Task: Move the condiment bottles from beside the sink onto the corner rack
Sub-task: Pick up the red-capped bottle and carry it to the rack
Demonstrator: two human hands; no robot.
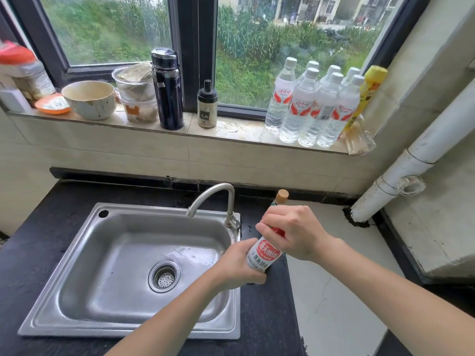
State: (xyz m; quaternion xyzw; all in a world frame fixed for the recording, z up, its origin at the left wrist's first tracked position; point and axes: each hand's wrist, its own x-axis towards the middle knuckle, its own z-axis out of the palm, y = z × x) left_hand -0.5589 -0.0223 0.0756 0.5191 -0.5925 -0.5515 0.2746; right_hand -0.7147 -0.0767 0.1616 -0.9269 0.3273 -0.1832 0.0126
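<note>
A small condiment bottle (264, 255) with a red and white label and a tan cap stands tilted at the right edge of the steel sink (77, 299), over the black counter. My left hand (237, 265) grips its lower body from the left. My right hand (293, 232) wraps around its neck and shoulder from the right. The bottle's base is hidden behind my left hand. No corner rack is in view.
A curved faucet (218, 199) rises just left of the bottle. The windowsill holds a small pepper jar (207, 106), a dark flask (167, 91), bowls, tubs, several water bottles (311, 106) and a yellow bottle (367, 93). A white drainpipe (411, 160) slants at right.
</note>
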